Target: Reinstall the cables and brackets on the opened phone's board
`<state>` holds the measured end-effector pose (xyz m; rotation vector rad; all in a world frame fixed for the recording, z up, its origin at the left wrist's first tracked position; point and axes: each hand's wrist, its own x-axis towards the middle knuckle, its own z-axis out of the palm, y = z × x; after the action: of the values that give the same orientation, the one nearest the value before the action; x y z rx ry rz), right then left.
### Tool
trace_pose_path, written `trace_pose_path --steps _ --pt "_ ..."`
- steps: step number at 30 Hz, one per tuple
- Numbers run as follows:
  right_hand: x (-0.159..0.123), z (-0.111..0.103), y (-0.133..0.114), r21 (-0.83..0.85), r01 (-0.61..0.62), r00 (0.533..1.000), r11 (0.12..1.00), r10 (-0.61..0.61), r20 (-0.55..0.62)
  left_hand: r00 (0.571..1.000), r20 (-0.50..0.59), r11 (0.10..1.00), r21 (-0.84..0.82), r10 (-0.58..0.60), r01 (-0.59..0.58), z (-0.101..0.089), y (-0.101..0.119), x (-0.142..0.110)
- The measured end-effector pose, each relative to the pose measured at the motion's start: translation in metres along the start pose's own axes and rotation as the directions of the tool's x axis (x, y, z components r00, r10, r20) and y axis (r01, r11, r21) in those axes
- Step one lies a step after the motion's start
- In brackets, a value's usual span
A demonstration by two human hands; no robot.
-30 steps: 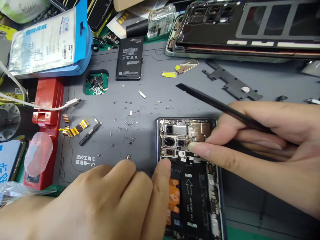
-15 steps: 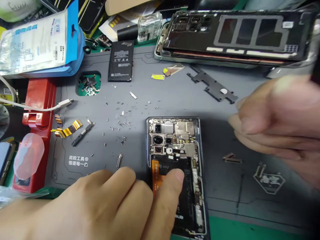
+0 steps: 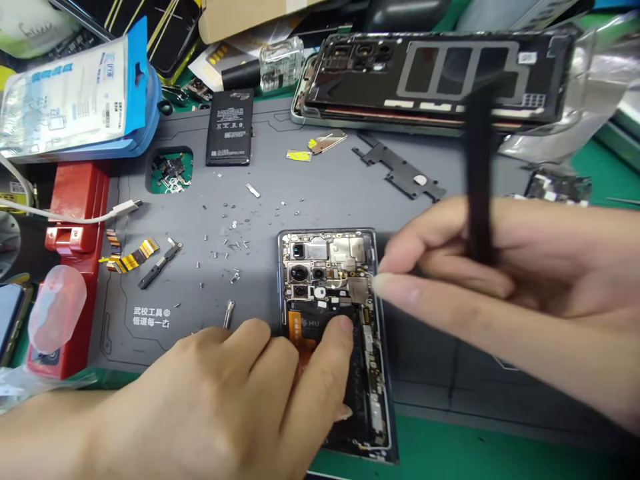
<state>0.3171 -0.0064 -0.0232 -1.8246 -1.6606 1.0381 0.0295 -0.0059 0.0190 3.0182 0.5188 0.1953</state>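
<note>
An opened phone (image 3: 349, 250) lies on the grey mat, its cameras, boards and black battery (image 3: 353, 373) bare. My left hand (image 3: 215, 387) holds it from the left, the index finger stretched onto the battery and the other fingers bent; their tips are hidden. At the phone's upper right edge my right hand (image 3: 450, 280) is closed, thumb and index tip pressed together. Whether anything small sits in that pinch cannot be made out. A blurred black strip-shaped tool (image 3: 480, 173) sticks up from its curled fingers.
Loose screws (image 3: 235, 243) are scattered left of the phone. Behind them lie a removed battery (image 3: 230, 127) and a black bracket (image 3: 400, 167). A second opened phone (image 3: 440, 73) is at the back, a red holder (image 3: 75, 267) on the left.
My right hand has come left to the phone's edge, and the black tool in it now shows. My left hand stays on the phone. The whole view has shifted slightly.
</note>
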Motion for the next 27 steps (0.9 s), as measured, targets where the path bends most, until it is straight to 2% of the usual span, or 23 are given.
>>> trace_pose_path --steps 4,9,19,24,27 --pt "-0.004 0.016 -0.005 0.012 0.004 1.0 1.0 -0.004 -0.025 0.999 0.024 1.0 0.0 0.023 -0.023 0.0 0.001 0.002" --pt "0.003 0.023 0.001 0.011 -0.006 1.0 1.0 0.006 -0.025 1.0 -0.012 1.0 -0.003 -0.009 0.009 0.003 0.005 0.002" --pt "-0.001 0.019 0.003 -0.028 -0.007 1.0 1.0 0.006 -0.006 0.997 -0.024 0.993 0.085 -0.08 0.082 0.008 0.016 0.005" --pt "-0.004 0.011 0.002 -0.178 0.072 0.997 0.982 -0.067 0.029 0.995 -0.018 0.991 0.088 -0.102 0.104 0.006 0.021 0.005" --pt "-0.004 0.01 -0.001 -0.197 0.111 0.994 0.974 -0.105 0.041 0.995 -0.005 0.99 0.098 -0.102 0.102 0.006 0.023 0.006"
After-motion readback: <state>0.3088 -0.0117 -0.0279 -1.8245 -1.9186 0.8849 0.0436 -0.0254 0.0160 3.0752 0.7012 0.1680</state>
